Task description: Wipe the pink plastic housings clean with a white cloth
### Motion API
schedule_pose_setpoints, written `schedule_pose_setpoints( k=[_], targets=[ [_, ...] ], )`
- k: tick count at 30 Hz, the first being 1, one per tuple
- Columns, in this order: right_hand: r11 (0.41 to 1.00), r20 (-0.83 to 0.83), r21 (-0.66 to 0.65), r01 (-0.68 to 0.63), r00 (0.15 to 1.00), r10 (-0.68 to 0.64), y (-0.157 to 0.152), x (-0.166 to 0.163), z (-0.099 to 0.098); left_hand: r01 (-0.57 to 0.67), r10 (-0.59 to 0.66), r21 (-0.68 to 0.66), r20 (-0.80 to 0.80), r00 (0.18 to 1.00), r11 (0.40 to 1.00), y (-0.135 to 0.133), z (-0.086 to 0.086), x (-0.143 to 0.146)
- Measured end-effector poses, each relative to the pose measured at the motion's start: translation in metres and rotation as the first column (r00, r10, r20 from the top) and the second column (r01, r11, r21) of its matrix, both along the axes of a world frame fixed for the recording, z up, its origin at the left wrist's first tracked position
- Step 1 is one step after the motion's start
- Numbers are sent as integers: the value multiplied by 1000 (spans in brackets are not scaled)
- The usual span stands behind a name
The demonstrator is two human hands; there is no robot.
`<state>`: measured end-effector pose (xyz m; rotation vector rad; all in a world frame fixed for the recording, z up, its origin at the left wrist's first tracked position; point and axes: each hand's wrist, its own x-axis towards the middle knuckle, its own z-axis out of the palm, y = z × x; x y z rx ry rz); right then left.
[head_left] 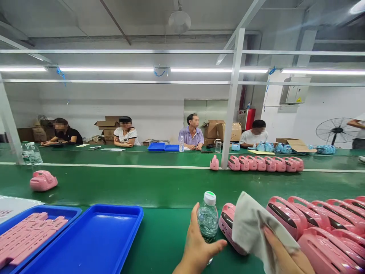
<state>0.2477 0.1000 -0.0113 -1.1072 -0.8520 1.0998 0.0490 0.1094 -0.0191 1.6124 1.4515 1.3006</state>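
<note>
Head view, one frame. Left hand wraps a small clear bottle with white cap, thumb on the near side, fingers curled behind; bottle upright on the green tabletop. Right hand pinches a grey cloth between fingers and palm, cloth draped against a pink device lying just right of the bottle. Grip on both sides closed round what it holds.

Progress, as a judgement: wiping looks to be in hand on that one device. A batch of like pink devices is stacked to the right, touching one another; which are wiped and which not cannot be told.

Counts:
- Bottle in hand: one. Another bottle far left; a third across the line.
- Blue trays near: two. Left tray holds flat pink parts, too overlapped to count; the other tray holds none.
- Lone pink device on the belt, left.
- Row of pink devices mid-belt: about eight, plus one upright by the post.
- People seated opposite: four; a fifth partly seen at the right edge.
- Floor fan: one.
</note>
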Motion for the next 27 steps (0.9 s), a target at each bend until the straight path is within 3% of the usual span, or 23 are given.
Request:
schedule_pose_setpoints(
  k=[3, 6, 9, 13, 16, 19, 23, 27],
  targets=[
    [993, 144, 111, -48, 989, 32, 17, -5, 24, 38, -30, 44, -178, 984, 998, 11, 3, 11],
    [991, 66, 69, -115, 992, 110, 11, -7, 28, 99, -59, 74, -417, 907, 992, 8, 13, 13],
    [991, -100, -26, -130, 987, 127, -3, 0, 8, 133, -33, 104, -655, 755, 986, 1, 22, 9],
    [988, -262, -141, -62, 965, 23, -13, 7, -35, 239, -3, 129, -873, 487, 962, -8, 33, 8],
    [984, -298, -165, -69, 954, 17, -18, 5, -55, 307, 36, 139, -947, 319, 941, -13, 44, 12],
    [981, -329, -150, -125, 942, 69, -25, -1, -56, 365, 68, 145, -974, 217, 920, -17, 53, 16],
    [982, -381, -77, -173, 915, 131, -32, -9, -43, 401, 112, 167, -981, 156, 901, -19, 58, 21],
    [990, -367, -62, -130, 925, 98, -33, -12, -44, 400, 174, 219, -974, 145, 890, -19, 57, 25]
  ],
)
